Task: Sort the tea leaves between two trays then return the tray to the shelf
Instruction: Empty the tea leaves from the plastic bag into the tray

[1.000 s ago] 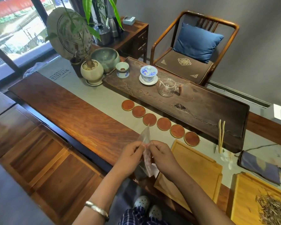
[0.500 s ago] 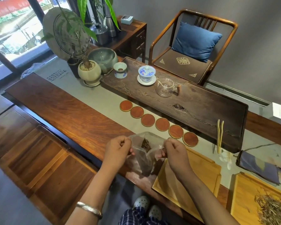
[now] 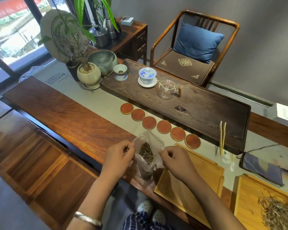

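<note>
Tea-leaf bag [image 3: 146,155] raised, mouth wider (both hands pinching rim).

Clear glossy plastic bag [image 3: 146,156]; pale matt wood tray [image 3: 198,185].

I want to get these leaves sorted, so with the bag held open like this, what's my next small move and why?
Probably tip the plastic bag to the right, over the empty bamboo tray. The left hand and right hand each pinch a side of its open mouth, tea leaves sit inside, and that tray holds nothing, while the other tray already has leaves.
</note>
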{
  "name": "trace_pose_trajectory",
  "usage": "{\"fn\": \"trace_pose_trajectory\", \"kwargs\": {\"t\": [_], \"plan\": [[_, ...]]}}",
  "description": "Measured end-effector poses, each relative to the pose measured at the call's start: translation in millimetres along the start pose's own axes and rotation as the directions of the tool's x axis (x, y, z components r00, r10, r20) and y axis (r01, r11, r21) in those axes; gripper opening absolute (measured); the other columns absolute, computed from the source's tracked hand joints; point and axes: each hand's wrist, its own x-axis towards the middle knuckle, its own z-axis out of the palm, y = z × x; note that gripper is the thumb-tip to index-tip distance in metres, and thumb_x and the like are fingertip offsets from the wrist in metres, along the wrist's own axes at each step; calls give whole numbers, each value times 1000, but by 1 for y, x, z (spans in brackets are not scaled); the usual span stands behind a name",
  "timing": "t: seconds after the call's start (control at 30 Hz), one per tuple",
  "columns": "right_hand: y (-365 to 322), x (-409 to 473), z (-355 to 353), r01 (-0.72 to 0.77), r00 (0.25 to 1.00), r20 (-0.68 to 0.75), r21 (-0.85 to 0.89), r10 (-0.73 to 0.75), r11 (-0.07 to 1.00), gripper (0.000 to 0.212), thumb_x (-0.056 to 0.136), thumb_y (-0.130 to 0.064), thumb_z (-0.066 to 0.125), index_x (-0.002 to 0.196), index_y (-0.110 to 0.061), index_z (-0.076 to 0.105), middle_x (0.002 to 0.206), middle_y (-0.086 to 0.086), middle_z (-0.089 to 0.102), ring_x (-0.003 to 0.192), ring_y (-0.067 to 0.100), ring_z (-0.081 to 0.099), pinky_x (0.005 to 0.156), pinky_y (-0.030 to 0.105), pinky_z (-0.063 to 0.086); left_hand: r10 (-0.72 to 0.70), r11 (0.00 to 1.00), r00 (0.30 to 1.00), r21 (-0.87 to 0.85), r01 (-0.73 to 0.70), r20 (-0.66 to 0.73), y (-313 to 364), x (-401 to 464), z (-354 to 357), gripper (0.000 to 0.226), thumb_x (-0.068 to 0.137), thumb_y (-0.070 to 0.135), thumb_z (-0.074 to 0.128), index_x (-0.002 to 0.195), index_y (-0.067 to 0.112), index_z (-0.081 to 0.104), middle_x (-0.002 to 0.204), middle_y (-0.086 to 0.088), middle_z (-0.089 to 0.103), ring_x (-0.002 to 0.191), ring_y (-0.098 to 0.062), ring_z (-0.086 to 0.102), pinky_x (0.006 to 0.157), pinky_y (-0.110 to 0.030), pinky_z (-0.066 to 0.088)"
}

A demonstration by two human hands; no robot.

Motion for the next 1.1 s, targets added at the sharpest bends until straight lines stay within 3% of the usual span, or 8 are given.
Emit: {"fn": "trace_pose_trajectory", "kwargs": {"t": [0.13,0.37,0.53,0.63,0.77,0.83,0.93,1.1], "plan": [[11,3,-13,-23,994,-111,19,25,1000,35,82,-21,56,61,6,55,61,22,56,59,34,55,56,47,48,-33,999,999,42,34,-16,-6,-2,-10,32,91,22,55,59,17,59,57,2,65,58,-11,57,56,-19,40],[24,-13,-8,-13,999,49,225,2,974,56,68,-81,52,92,-31,55,87,-10,60,73,5,59,64,39,56,11,999,1000,-42,-11,-11,-11,-2,-3,38,95,28,52,58,22,56,59,7,66,55,-12,62,57,-21,44],[54,-29,39,-62,982,175,-24,65,998,111,43,-80,75,135,-44,24,131,-27,40,113,-5,46,95,24,45,0,982,997,-189,14,73,-18,0,2,45,90,56,43,64,23,60,65,-1,67,60,-16,65,64,-22,50],[59,-24,76,-216,955,214,35,204,976,86,49,-77,74,119,-39,41,120,-17,56,105,0,54,92,20,46,-113,952,991,-278,128,70,-35,2,1,40,87,51,44,65,22,59,64,-4,63,65,-24,63,71,-47,54],[68,-5,97,-378,920,108,-6,377,926,52,75,-56,67,117,-28,52,108,-7,59,99,9,55,82,17,37,-173,984,963,-1,177,205,-68,9,5,11,78,43,53,86,35,54,81,2,68,70,-9,64,64,-35,54],[70,1,100,-360,933,25,44,359,932,34,84,-43,64,113,-28,55,101,-9,58,99,10,56,80,14,34,-170,981,912,151,121,373,-79,17,14,43,74,47,61,113,34,51,115,1,61,97,-4,60,78,-18,47],[71,4,98,-319,947,6,155,321,935,21,87,-33,63,106,-29,57,97,-11,59,95,9,57,79,17,40,-110,974,862,228,-6,495,-86,32,31,101,66,61,70,148,23,24,148,0,37,132,-11,37,107,-24,30],[68,5,76,-234,972,22,110,233,966,22,88,-28,62,107,-17,64,92,-3,67,86,10,63,77,31,52,-36,988,832,143,-52,554,-87,55,39,128,48,71,79,146,50,0,157,8,22,140,-8,24,113,-32,25]]}}
